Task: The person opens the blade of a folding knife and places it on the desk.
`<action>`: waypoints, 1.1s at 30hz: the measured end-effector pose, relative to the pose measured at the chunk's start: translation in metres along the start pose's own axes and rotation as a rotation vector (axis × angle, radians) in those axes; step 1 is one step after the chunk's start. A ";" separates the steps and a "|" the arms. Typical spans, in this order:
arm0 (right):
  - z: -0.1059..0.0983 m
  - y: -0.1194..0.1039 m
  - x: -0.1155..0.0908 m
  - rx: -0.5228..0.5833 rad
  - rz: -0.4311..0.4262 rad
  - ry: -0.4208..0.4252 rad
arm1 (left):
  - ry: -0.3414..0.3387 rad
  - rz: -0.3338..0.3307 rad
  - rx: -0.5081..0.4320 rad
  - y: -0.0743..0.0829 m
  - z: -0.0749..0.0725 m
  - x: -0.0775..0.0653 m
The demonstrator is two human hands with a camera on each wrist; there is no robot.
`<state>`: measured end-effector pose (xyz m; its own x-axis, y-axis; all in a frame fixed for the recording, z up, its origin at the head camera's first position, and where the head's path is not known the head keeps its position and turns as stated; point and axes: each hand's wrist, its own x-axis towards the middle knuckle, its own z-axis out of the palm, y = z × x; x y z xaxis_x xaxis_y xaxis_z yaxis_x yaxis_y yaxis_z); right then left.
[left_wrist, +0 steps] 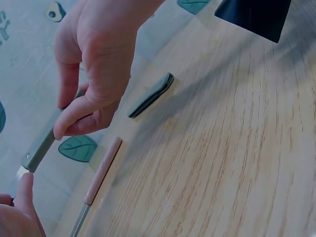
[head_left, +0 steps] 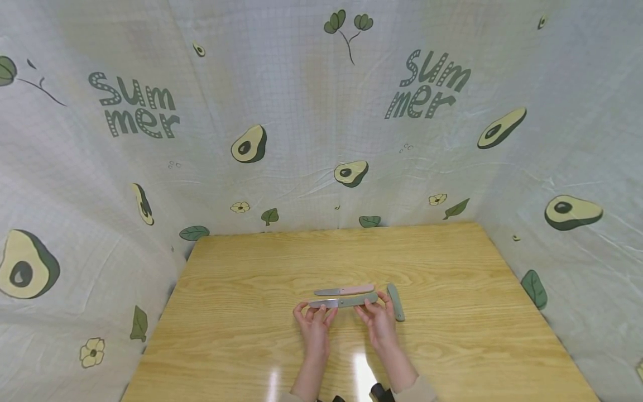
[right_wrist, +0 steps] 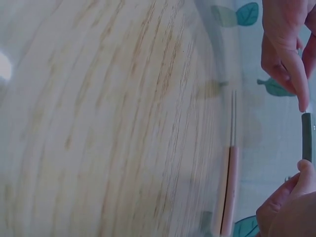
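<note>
Nearest to me I have the left hand (head_left: 315, 329), its fingers bent only a little, pinching the bare blade (head_left: 324, 304) of a green knife, and the right hand (head_left: 380, 324), which has the far end of the handle (head_left: 358, 301) between thumb and fingers; so this knife is stretched between the two hands, and I judge it is lifted above the table (head_left: 236, 318). Just beside the right hand, on its outer side, lies a second green knife (head_left: 396, 304), and a little farther, behind the held one, the pink knife (head_left: 357, 289) rests with its blade out. If the work is unfolding, I would say two knives are done and the second green knife is left. The head view alone gives me the whole held blade; in the left wrist view the fingers cover most of it, and in the right wrist view I cannot make it out properly. In return, the left wrist view shows a dark slot along the second green knife and no blade standing out, which the head view does not tell so clearly; the right wrist view does not include this piece. Farthest is the avocado-printed cloth (head_left: 296, 95).
</note>
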<state>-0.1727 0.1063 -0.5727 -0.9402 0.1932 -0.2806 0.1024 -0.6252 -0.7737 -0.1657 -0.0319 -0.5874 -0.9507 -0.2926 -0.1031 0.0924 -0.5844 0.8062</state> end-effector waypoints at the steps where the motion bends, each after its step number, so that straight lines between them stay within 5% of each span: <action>1: 0.000 0.000 0.000 0.001 0.002 0.003 | -0.001 -0.001 -0.002 0.000 0.000 0.000; 12: -0.004 -0.003 0.004 -0.051 -0.012 -0.025 | 0.023 0.040 0.004 0.003 0.000 0.004; 17: -0.012 -0.008 0.008 -0.095 -0.046 0.044 | 0.058 0.049 0.022 0.003 -0.002 0.006; 24: -0.025 -0.018 0.009 -0.249 -0.062 0.063 | 0.011 -0.082 0.173 0.013 -0.017 0.008; 33: -0.042 -0.026 -0.001 -0.540 0.037 -0.009 | -0.098 -0.229 0.328 0.026 -0.044 0.004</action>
<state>-0.1607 0.1537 -0.5759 -0.9351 0.1704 -0.3106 0.2862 -0.1534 -0.9458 -0.1543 -0.0818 -0.5923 -0.9609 -0.1002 -0.2581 -0.2090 -0.3487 0.9136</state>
